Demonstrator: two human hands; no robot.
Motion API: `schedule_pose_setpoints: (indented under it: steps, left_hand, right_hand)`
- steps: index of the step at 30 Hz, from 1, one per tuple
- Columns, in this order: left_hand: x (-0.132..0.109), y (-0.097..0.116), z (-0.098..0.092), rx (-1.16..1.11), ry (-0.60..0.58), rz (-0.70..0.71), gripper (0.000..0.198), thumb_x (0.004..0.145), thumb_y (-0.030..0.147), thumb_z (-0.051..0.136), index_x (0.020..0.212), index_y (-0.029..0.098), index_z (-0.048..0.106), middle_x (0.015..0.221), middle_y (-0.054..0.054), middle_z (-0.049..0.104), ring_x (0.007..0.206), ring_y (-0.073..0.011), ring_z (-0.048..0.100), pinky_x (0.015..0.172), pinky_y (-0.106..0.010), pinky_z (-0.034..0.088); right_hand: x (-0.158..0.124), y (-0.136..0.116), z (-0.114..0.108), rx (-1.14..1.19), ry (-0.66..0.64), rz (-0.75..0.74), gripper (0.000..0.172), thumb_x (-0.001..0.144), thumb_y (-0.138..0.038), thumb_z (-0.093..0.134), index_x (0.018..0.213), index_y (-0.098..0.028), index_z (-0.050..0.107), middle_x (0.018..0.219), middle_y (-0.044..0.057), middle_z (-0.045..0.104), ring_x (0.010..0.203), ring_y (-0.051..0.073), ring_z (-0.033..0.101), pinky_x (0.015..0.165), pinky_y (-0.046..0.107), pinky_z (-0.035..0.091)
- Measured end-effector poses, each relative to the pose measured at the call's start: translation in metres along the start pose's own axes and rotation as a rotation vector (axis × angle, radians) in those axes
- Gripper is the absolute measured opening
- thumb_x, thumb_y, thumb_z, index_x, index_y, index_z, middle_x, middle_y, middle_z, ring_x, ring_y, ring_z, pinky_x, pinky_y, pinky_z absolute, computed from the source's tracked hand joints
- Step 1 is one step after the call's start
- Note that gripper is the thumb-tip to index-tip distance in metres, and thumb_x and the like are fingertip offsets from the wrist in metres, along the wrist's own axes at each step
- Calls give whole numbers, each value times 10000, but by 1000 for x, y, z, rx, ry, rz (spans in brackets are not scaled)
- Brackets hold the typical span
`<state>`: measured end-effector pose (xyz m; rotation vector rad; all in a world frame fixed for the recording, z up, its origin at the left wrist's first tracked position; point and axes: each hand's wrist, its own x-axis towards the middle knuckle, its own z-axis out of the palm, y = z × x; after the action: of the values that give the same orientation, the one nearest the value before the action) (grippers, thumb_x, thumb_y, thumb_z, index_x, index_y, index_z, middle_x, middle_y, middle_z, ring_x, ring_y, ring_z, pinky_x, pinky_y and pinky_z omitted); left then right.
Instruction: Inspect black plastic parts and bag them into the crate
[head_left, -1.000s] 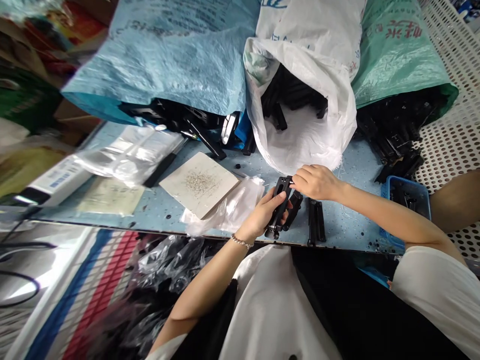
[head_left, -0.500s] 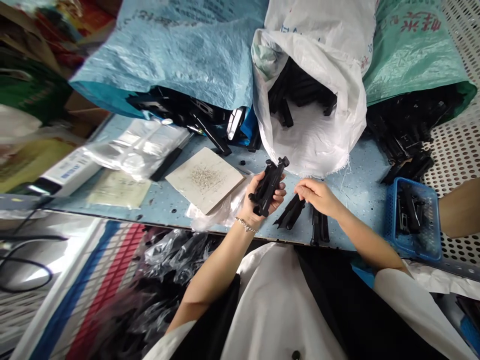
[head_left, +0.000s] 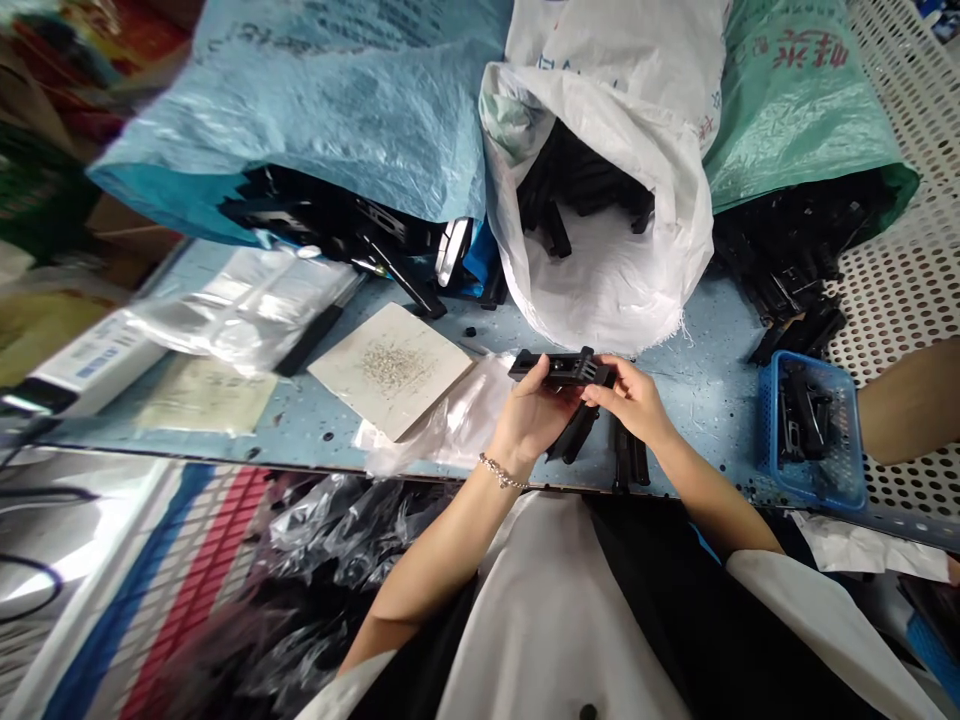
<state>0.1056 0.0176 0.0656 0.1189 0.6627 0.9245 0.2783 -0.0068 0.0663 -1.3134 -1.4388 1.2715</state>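
Note:
My left hand [head_left: 520, 425] is wrapped round a long black plastic part [head_left: 553, 368], its thumb lying across the near side. The part is held roughly level above the table's front edge. At its right end, the fingers and thumb of my right hand [head_left: 639, 403] close on it; the fingertips partly hide that end. Below the hands lie more black plastic parts [head_left: 630, 455] on the blue tabletop [head_left: 686, 375]. A square cream board [head_left: 337, 368] with a heap of tiny grains [head_left: 394, 365] sits left of my left hand.
Behind the hands, a white woven sack [head_left: 600, 290] opens towards me, with black parts inside. A blue sack [head_left: 315, 110] and a green sack [head_left: 795, 110] flank it. A blue basket [head_left: 810, 490] of parts stands at right, beside another person's arm [head_left: 911, 400].
The black part has turned from steeply slanted to nearly level. My right hand has come from above the parts on the table to the held part's right end. The view has shifted slightly.

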Motion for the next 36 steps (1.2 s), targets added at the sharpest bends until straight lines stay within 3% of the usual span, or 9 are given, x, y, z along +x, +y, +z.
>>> schedule_pose_setpoints:
  steps: [5, 8, 12, 18, 23, 26, 30, 33, 36]
  left_hand:
    - [7, -6, -2, -39, 97, 43, 314, 918, 448, 698, 891, 136, 685, 912, -94, 718, 787, -195, 648, 725, -345, 559]
    - [9, -15, 0, -87, 176, 129, 237, 864, 360, 767, 904, 153, 659, 943, -67, 720, 873, -189, 669, 800, -325, 557]
    - [10, -23, 5, -64, 196, 289, 288, 764, 276, 828, 949, 196, 623, 936, -10, 700, 920, -170, 671, 870, -316, 538]
    - [19, 12, -25, 451, 249, 605, 494, 702, 197, 837, 1136, 233, 603, 1134, -28, 643, 1209, -229, 595, 1055, -333, 468]
    - [21, -13, -73, 1212, 236, 532, 732, 811, 353, 767, 1460, 161, 488, 1424, -209, 523, 1448, -437, 401, 1199, -608, 311]
    - [19, -65, -83, 1395, 239, 576, 699, 937, 335, 591, 1562, 139, 348, 1565, -252, 389, 1504, -420, 338, 1225, -646, 253]
    - [17, -105, -82, 1375, 170, 583, 705, 973, 355, 552, 1605, 206, 279, 1649, -217, 283, 1555, -370, 277, 1248, -623, 256]
    - [14, -83, -85, 1244, 161, 586, 701, 954, 426, 610, 1581, 255, 347, 1649, -170, 323, 1557, -342, 292, 1263, -588, 268]
    - [19, -36, -81, 969, 165, 554, 616, 948, 491, 623, 1500, 264, 471, 1565, -146, 484, 1464, -311, 464, 1232, -532, 355]
  right_hand:
    - [5, 7, 6, 217, 34, 129, 596, 823, -534, 766, 1310, -260, 559, 1030, 40, 704, 866, 210, 721, 795, 375, 631]
    - [8, 9, 11, 24, 78, 73, 715, 826, -535, 761, 1431, -280, 478, 1190, 77, 689, 1021, 253, 708, 898, 432, 613]
    - [9, 5, 13, -373, 130, -114, 523, 912, -505, 680, 1352, -235, 596, 1353, 139, 657, 1260, 330, 621, 1097, 519, 501]
    - [14, 14, -15, -294, -236, -61, 572, 993, -401, 574, 1542, -290, 456, 1355, 96, 682, 1155, 264, 705, 1012, 484, 582]
    - [85, 33, -41, -313, -43, -25, 487, 954, -381, 617, 1416, -236, 567, 1394, 133, 653, 1155, 244, 684, 1046, 470, 540]
    - [161, 30, -30, -419, 149, 43, 494, 963, -313, 579, 1429, -155, 533, 1474, 193, 558, 1245, 272, 636, 1117, 446, 467]
    - [249, 7, 0, -229, 370, 209, 605, 887, -199, 663, 1447, -88, 462, 1592, 245, 374, 1515, 361, 328, 1207, 443, 342]
    - [272, -8, 3, 92, 362, 336, 411, 890, -145, 623, 1289, -96, 538, 1443, 238, 517, 1444, 339, 414, 1091, 389, 462]
    - [246, -8, -10, 369, 250, 375, 167, 960, -229, 534, 1092, -138, 582, 1051, 146, 670, 999, 227, 655, 752, 281, 567]
